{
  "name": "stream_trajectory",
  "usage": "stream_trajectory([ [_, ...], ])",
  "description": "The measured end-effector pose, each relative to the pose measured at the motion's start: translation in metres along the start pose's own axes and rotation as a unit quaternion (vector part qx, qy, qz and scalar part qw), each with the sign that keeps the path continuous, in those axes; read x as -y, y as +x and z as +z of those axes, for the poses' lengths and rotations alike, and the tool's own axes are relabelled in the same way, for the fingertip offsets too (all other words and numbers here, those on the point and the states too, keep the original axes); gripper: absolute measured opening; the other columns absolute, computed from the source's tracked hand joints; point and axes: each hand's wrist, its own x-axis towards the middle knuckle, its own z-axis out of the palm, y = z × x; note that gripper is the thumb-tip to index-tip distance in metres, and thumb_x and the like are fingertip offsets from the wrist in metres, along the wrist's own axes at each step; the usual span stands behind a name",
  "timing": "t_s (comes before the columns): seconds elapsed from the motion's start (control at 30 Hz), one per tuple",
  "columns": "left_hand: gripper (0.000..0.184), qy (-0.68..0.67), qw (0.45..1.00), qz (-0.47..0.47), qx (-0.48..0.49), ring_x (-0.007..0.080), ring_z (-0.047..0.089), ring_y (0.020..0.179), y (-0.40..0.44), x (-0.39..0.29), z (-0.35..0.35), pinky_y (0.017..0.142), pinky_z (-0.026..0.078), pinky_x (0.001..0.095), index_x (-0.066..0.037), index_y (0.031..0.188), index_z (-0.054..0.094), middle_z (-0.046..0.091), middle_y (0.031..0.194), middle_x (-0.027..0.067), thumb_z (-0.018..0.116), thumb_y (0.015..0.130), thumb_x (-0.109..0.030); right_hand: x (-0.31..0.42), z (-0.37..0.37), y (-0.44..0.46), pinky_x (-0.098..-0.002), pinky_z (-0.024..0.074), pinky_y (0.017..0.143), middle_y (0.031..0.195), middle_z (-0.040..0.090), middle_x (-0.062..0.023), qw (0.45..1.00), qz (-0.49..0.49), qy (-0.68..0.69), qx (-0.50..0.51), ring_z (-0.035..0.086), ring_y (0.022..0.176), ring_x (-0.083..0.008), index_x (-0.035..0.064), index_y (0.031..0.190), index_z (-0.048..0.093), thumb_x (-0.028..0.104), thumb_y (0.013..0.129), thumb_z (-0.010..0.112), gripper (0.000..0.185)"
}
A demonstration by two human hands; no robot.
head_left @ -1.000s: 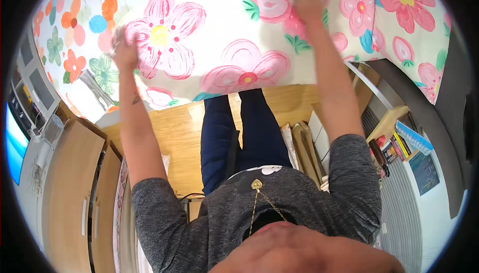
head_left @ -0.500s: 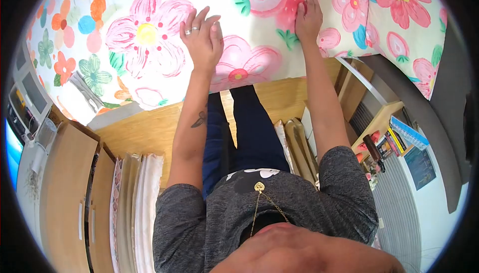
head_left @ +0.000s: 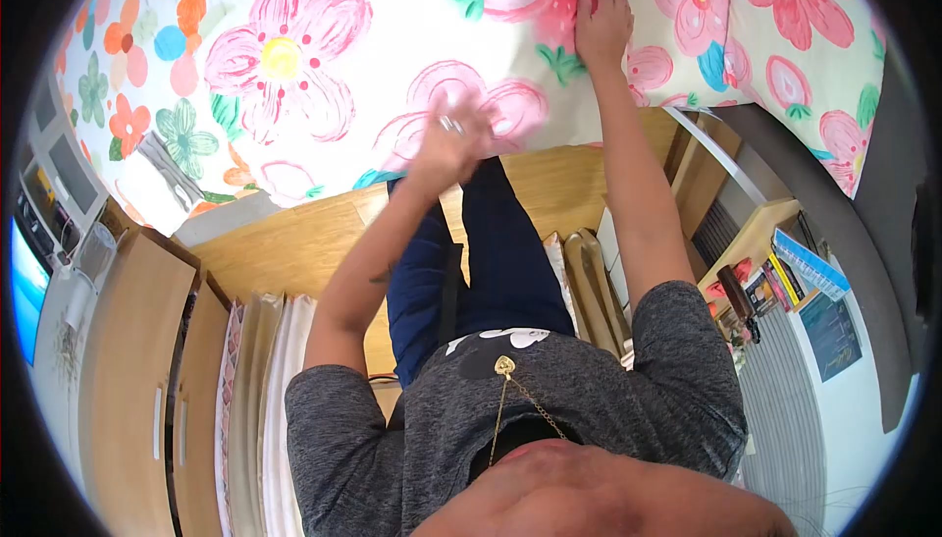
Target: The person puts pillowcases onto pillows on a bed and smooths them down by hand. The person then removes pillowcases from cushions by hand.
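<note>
A white floral bed cover (head_left: 392,56) with big pink flowers and strawberries spreads across the top of the view. My left hand (head_left: 453,142), wearing a ring, is over its near edge beside a pink flower; motion smears the fingers, so I cannot make out their pose or whether they touch the cloth. My right hand (head_left: 603,25) rests farther up on the cover, by a red strawberry print. Its fingers are extended and slightly bent, palm down, against the cloth near a seam or fold line.
Orange and green floral fabric (head_left: 128,76) lies at the left. Wooden cabinets (head_left: 137,341) stand at lower left, with rolled or folded fabrics (head_left: 280,390) beside them. A shelf with books (head_left: 775,277) and a grey curved headboard (head_left: 834,174) are at the right.
My left hand has swept right and toward my body, from the large pink flower to the cover's near edge. The cover's near edge has shifted slightly; my right hand stays nearly in place.
</note>
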Motion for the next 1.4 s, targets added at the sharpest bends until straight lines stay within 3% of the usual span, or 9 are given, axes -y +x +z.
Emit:
stream_trajectory([
  [0.17,0.026,-0.008,0.724,-0.128,0.678,0.0241,0.056,0.100,-0.174,-0.031,0.081,0.092,0.032,0.0584,-0.007,0.103,0.057,0.058,0.108,0.0087,0.046,0.084,-0.021,0.100,-0.016,0.004,-0.0308,0.0359,0.088,0.111,0.053,-0.0101,0.976,-0.173,-0.121,-0.056,0.046,0.105,-0.0165,-0.0004,0.107,0.054,0.026,0.083,0.055,0.036],
  [0.3,0.024,-0.245,0.778,-0.395,0.423,0.0253,0.060,0.089,-0.178,-0.020,0.040,0.087,0.042,0.0390,-0.006,0.083,0.066,0.063,0.097,0.0126,0.046,0.080,-0.020,0.174,0.025,-0.111,-0.0619,0.0190,0.097,0.128,0.042,-0.0125,0.911,-0.352,-0.003,0.214,0.028,0.127,-0.0282,0.0172,0.117,0.052,0.025,0.077,0.054,0.041],
  [0.5,0.025,-0.020,0.827,-0.361,0.432,0.0332,0.060,0.078,-0.094,0.022,-0.097,0.071,0.047,0.0423,-0.009,0.097,0.062,0.062,0.087,0.0160,0.047,0.083,-0.023,0.125,-0.026,-0.282,-0.0400,0.0487,0.074,0.090,0.063,-0.0114,0.520,-0.264,0.101,0.806,0.060,0.084,-0.0298,0.0105,0.091,0.065,0.022,0.077,0.052,0.022],
  [0.63,0.040,-0.258,0.936,-0.212,-0.114,0.0295,0.043,0.116,0.024,-0.024,-0.069,0.097,0.031,0.0368,-0.007,0.121,0.050,0.045,0.127,0.0147,0.045,0.087,-0.028,0.104,-0.055,-0.245,-0.0409,0.0457,0.068,0.081,0.061,-0.0113,0.808,-0.084,0.286,0.508,0.058,0.077,-0.0294,0.0075,0.083,0.062,0.005,0.071,0.052,0.016],
  [0.83,0.055,0.074,0.947,-0.279,-0.137,0.0287,0.032,0.125,-0.027,0.051,-0.014,0.103,0.014,0.0516,-0.014,0.124,0.047,0.033,0.136,0.0126,0.058,0.077,-0.039,0.084,-0.031,-0.080,-0.0430,0.0333,0.092,0.119,0.046,-0.0177,0.978,-0.170,-0.047,0.115,0.044,0.109,-0.0358,0.0036,0.113,0.050,0.023,0.078,0.056,0.040],
  [0.97,0.064,0.338,0.767,-0.535,-0.101,0.0300,0.027,0.127,-0.202,0.121,-0.075,0.102,0.012,0.0536,-0.011,0.133,0.032,0.029,0.138,0.0149,0.049,0.082,-0.044,-0.081,-0.058,-0.091,-0.0431,0.0359,0.092,0.115,0.049,-0.0222,0.981,0.051,-0.128,0.140,0.046,0.107,-0.0366,-0.0013,0.118,0.047,0.019,0.081,0.055,0.043],
  [1.03,0.062,0.270,0.640,-0.648,0.312,0.0319,0.028,0.127,-0.309,0.157,-0.119,0.100,0.014,0.0590,-0.011,0.134,0.030,0.033,0.135,0.0197,0.039,0.086,-0.048,-0.162,-0.090,-0.122,-0.0430,0.0367,0.091,0.116,0.046,-0.0244,0.961,0.068,-0.181,0.197,0.046,0.107,-0.0352,-0.0024,0.121,0.043,0.021,0.078,0.058,0.051],
  [1.13,0.058,0.290,0.447,-0.830,0.168,0.0311,0.032,0.125,-0.330,0.133,-0.139,0.098,0.019,0.0586,-0.009,0.134,0.030,0.035,0.133,0.0217,0.039,0.087,-0.043,-0.148,-0.106,-0.115,-0.0428,0.0354,0.092,0.116,0.046,-0.0239,0.990,0.030,-0.111,0.086,0.046,0.108,-0.0347,-0.0029,0.120,0.044,0.023,0.076,0.060,0.053],
  [1.4,0.051,0.184,0.869,-0.393,-0.236,0.0348,0.034,0.120,-0.063,0.079,-0.071,0.102,0.019,0.0510,0.000,0.122,0.041,0.039,0.126,0.0239,0.052,0.081,-0.027,0.129,-0.024,-0.102,-0.0451,0.0214,0.101,0.124,0.046,-0.0126,0.945,-0.268,-0.062,0.175,0.036,0.120,-0.0281,0.0060,0.115,0.052,0.022,0.073,0.057,0.045],
])
